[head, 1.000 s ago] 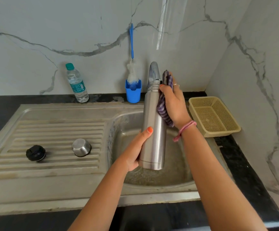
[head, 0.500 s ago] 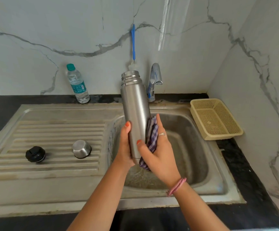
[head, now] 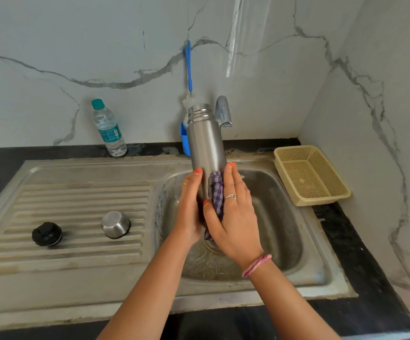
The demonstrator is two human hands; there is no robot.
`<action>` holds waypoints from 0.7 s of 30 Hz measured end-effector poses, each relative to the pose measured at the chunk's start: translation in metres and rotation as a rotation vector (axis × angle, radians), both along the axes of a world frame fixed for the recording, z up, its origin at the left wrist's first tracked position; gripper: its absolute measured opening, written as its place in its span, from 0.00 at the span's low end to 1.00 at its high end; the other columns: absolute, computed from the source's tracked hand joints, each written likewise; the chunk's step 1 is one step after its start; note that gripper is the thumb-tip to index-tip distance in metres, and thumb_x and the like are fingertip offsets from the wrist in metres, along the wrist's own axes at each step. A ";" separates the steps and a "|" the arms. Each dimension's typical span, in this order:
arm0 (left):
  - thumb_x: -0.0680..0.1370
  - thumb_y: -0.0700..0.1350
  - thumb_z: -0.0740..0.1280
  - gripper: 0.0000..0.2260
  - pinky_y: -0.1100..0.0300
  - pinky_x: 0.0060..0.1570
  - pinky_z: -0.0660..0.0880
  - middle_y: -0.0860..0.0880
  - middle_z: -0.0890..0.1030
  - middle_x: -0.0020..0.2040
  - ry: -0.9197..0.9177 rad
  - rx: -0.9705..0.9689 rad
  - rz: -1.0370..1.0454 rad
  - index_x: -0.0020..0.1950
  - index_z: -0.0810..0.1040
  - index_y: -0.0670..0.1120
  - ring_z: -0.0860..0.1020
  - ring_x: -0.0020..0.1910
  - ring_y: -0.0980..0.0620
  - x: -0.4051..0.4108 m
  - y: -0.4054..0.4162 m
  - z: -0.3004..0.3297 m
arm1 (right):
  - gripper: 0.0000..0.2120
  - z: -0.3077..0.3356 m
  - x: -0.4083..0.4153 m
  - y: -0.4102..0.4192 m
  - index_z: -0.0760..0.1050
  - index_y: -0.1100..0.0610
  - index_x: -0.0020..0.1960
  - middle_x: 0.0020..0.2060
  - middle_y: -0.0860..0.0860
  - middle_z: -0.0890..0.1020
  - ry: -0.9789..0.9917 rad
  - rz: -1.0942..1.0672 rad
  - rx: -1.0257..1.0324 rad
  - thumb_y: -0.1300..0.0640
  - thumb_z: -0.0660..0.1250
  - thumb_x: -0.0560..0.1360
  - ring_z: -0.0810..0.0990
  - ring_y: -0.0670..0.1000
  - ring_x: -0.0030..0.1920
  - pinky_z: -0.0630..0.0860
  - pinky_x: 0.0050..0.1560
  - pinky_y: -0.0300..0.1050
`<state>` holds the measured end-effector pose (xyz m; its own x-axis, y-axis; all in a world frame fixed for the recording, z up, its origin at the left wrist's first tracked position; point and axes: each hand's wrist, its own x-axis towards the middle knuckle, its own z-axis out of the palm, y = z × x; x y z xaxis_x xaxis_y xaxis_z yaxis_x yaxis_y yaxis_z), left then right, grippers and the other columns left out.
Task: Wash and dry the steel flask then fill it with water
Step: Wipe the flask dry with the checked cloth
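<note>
My left hand (head: pixel 189 212) grips the tall steel flask (head: pixel 206 141) upright over the sink basin (head: pixel 282 217); my right hand (head: pixel 233 217) presses a purple checked cloth (head: pixel 216 192) against it. I judge drying underway, filling left, the tap (head: pixel 223 111) just beyond my fingers.

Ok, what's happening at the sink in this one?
A person is drying an open steel flask over the sink basin. The left hand grips its lower body, and the right hand presses a purple checked cloth against it. The black stopper and steel cup sit on the drainboard.
</note>
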<state>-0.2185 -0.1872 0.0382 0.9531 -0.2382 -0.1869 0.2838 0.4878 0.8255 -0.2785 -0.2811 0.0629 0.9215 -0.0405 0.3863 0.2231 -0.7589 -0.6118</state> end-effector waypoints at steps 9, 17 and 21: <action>0.61 0.64 0.79 0.42 0.50 0.51 0.80 0.39 0.82 0.58 -0.062 0.092 -0.148 0.68 0.74 0.43 0.82 0.53 0.43 -0.005 0.005 0.005 | 0.24 0.039 0.056 -0.018 0.62 0.53 0.74 0.60 0.52 0.78 0.217 0.092 0.844 0.50 0.59 0.79 0.79 0.51 0.58 0.77 0.60 0.49; 0.62 0.61 0.73 0.33 0.55 0.42 0.81 0.44 0.84 0.47 0.048 0.127 -0.270 0.60 0.78 0.44 0.83 0.43 0.49 -0.016 0.010 -0.001 | 0.14 0.062 0.094 -0.039 0.79 0.60 0.51 0.41 0.56 0.82 0.334 -0.006 1.276 0.50 0.62 0.77 0.80 0.54 0.44 0.77 0.55 0.52; 0.54 0.65 0.80 0.40 0.55 0.42 0.81 0.43 0.84 0.46 0.025 0.109 -0.300 0.58 0.79 0.44 0.83 0.42 0.48 -0.014 0.014 0.006 | 0.24 0.043 0.075 -0.036 0.76 0.64 0.61 0.46 0.59 0.81 0.425 0.217 1.415 0.46 0.58 0.77 0.80 0.57 0.46 0.78 0.51 0.51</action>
